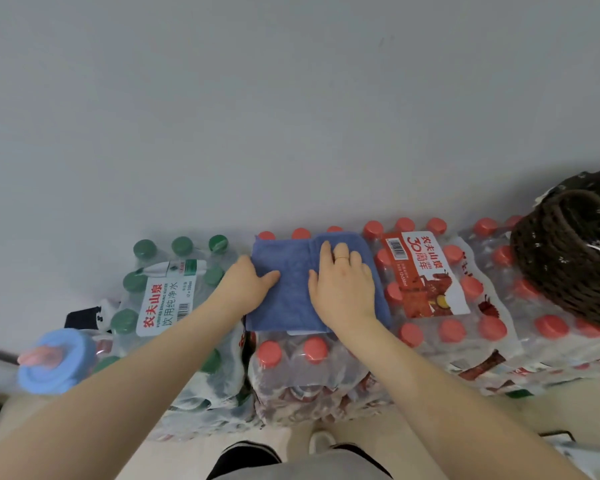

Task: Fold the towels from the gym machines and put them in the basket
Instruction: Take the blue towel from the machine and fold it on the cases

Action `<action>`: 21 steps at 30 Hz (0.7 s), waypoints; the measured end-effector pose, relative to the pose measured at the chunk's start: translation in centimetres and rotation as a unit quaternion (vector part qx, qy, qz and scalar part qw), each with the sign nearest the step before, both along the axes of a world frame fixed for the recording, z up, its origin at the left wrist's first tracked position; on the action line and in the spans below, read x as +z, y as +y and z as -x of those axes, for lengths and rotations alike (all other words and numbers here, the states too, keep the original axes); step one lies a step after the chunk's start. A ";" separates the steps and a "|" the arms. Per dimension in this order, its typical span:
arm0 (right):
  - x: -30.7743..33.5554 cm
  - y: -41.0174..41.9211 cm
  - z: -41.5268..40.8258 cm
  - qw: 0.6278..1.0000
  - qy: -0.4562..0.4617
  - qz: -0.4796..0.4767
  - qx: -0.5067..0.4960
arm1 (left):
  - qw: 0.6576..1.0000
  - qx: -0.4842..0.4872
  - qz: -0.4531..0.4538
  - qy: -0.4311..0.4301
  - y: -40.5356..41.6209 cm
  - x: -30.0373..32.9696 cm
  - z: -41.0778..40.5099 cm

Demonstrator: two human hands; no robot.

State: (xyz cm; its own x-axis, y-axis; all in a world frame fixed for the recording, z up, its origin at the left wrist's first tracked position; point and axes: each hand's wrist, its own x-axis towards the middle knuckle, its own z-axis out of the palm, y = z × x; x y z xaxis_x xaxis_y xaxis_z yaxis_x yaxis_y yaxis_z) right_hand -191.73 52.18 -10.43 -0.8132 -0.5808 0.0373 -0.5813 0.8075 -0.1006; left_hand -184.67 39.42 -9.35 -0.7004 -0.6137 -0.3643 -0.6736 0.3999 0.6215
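A blue towel (291,296), folded into a rough rectangle, lies flat on top of a shrink-wrapped pack of red-capped bottles (291,358). My left hand (248,284) grips the towel's left edge, thumb on top. My right hand (342,285) presses flat on the towel's right half, fingers spread, a ring on one finger. A dark woven basket (565,261) with dark patterned cloth inside stands on the packs at the far right, about an arm's width from the towel.
Packs of red-capped bottles (440,282) run along the grey wall to the right. A green-capped pack (167,296) sits to the left, with a blue-lidded bottle (54,362) beside it. My legs and a shoe (321,441) show on the pale floor below.
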 end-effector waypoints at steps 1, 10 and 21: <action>0.1 -0.2 0.0 1.000 -0.013 0.003 -0.002 | 1.000 0.009 -0.030 -0.004 -0.3 0.0 -0.2; 0.7 -1.5 -0.4 0.998 -0.062 -0.013 0.016 | 0.948 0.105 -0.249 0.168 -0.9 0.5 -1.2; 2.5 -2.4 -2.3 0.967 -0.208 -0.001 0.147 | 0.913 0.110 -0.293 0.262 -2.7 3.2 -1.7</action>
